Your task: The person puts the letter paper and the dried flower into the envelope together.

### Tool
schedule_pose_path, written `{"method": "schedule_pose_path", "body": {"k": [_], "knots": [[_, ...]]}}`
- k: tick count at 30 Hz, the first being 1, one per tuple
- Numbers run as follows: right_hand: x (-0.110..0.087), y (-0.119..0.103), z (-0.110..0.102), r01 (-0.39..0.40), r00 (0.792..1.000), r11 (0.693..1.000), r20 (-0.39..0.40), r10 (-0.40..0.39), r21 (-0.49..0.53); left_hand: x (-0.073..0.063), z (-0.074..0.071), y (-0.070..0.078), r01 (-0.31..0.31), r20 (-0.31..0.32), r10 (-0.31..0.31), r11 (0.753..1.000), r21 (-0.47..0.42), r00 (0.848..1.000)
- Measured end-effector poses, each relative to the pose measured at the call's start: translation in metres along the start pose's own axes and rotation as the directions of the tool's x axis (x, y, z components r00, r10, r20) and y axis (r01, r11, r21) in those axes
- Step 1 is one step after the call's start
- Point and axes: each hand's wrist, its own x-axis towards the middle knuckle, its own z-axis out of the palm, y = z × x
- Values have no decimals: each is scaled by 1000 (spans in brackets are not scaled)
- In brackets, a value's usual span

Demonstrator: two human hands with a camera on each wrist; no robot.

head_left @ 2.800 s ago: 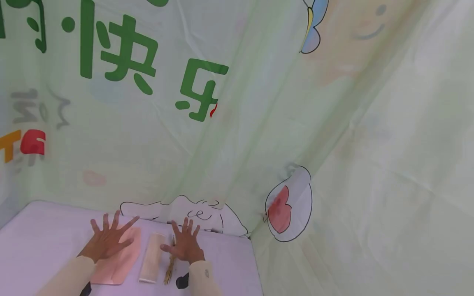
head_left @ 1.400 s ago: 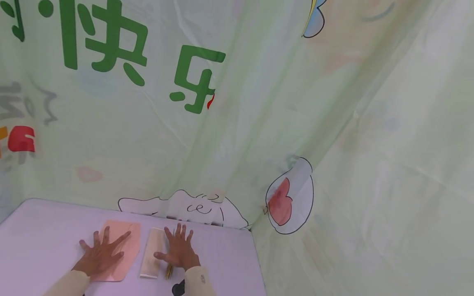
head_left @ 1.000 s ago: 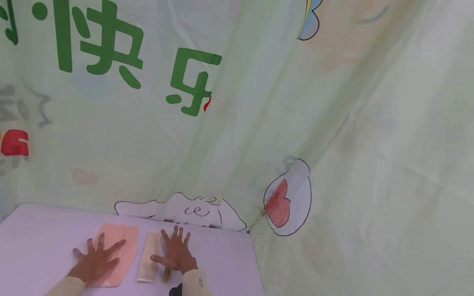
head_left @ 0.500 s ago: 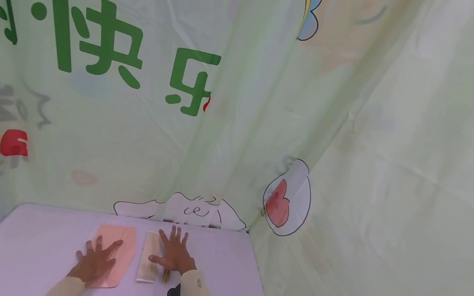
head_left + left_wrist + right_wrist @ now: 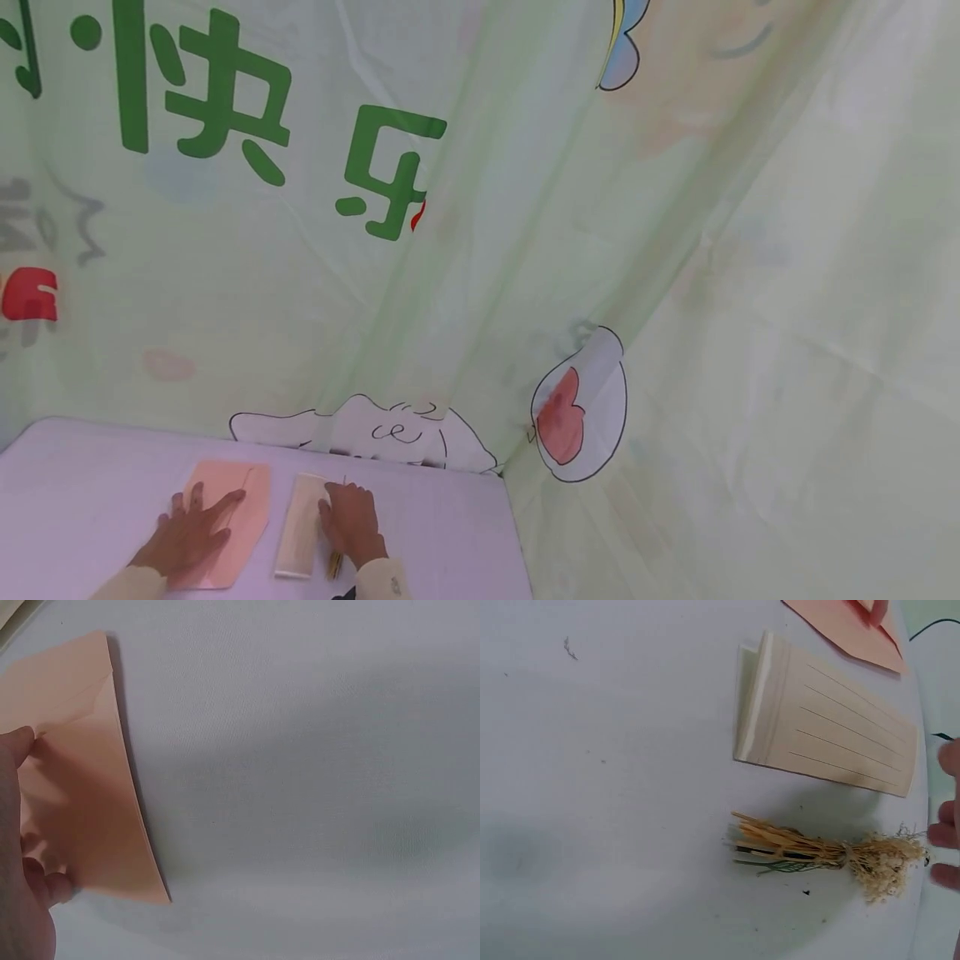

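Observation:
A pink envelope (image 5: pixel 251 521) lies on the table, and my left hand (image 5: pixel 187 533) rests on it with spread fingers. In the left wrist view the fingertips touch the envelope (image 5: pixel 97 802) near its left part. Beside it is a beige pad of lined letter paper (image 5: pixel 298 525) in a clear sleeve. My right hand (image 5: pixel 352 521) is bent over a small dried flower bouquet (image 5: pixel 335 567), hiding most of it in the head view. The right wrist view has the whole bouquet (image 5: pixel 810 847), its flower heads near my loosely bent fingers, which appear apart from it.
A pale lilac table (image 5: pixel 442 533) carries these things. Close behind and to the right hangs a light printed curtain (image 5: pixel 465 333) with green characters. Small dark crumbs (image 5: pixel 806 892) lie around the bouquet.
My right hand's fingers, spread straight before, now bend downward over the bouquet. The left hand earlier came down and back onto the envelope and stays there. The head view shifted slightly.

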Motion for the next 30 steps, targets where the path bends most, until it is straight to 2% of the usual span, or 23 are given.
{"method": "schedule_pose_path", "body": {"k": [4, 9, 12, 14, 16, 18, 22, 24, 30], "knots": [[-3, -4, 1, -13, 993, 1000, -118, 10, -22, 1, 9, -8, 15, 30, -15, 1000, -19, 999], [-6, -7, 9, -54, 972, 998, -232, 48, -16, 4, 22, -19, -15, 2, 15, 999, 42, 1000], [-9, -10, 19, -110, 956, 989, -263, 132, 98, 6, 21, -19, -16, -7, 17, 998, 55, 1000], [-12, -12, 27, -139, 939, 968, -283, 196, 207, 7, 17, -16, -14, -8, 14, 999, 44, 1000], [-15, -14, 35, -170, 914, 929, -300, 274, 330, 7, 14, -13, -19, -19, 20, 999, 44, 1000], [-17, -17, 41, -201, 886, 889, -311, 344, 411, 6, 11, -10, -33, -38, 35, 998, 44, 999], [-20, -22, 46, -276, 848, 832, -285, 446, 481, 3, 7, -4, -55, -91, 56, 998, 12, 994], [-20, -25, 47, -303, 838, 810, -265, 477, 502, 3, 3, 0, -53, -99, 53, 999, -5, 994], [-26, -37, 47, -365, 795, 728, -213, 568, 580, 4, -17, 12, -4, 15, 3, 1000, 20, 1000]]}}
